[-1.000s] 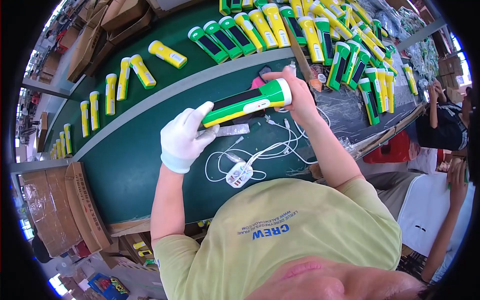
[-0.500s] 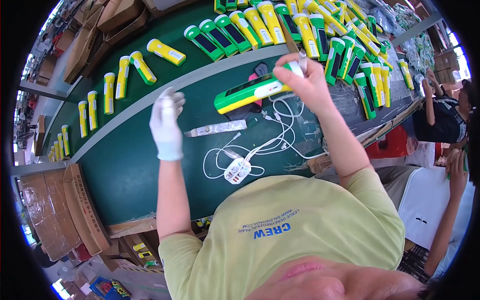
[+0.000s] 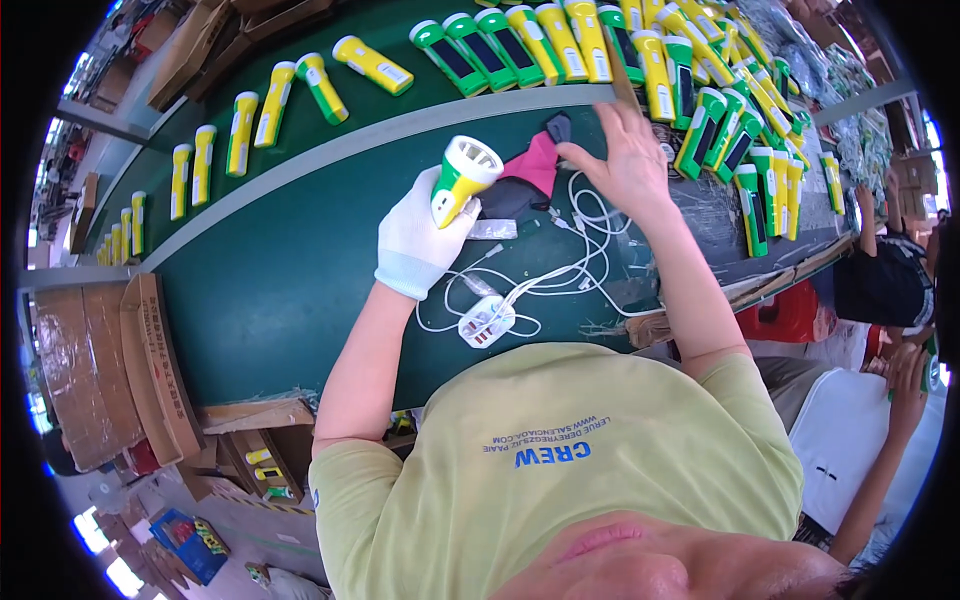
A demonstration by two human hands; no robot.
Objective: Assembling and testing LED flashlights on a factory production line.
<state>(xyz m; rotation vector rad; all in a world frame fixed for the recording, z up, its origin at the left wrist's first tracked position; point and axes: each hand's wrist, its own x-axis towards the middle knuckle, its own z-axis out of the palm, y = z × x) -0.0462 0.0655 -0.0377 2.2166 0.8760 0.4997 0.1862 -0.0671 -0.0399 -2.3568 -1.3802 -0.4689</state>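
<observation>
Bright, even light; fisheye-bent edges

Left grip curls while right grip splays.

Head view: I observe the gloved left hand grasping a green-and-yellow flashlight, lens end exposed; bare right hand, fingers spread, near a pink-and-grey item on the green bench.
</observation>
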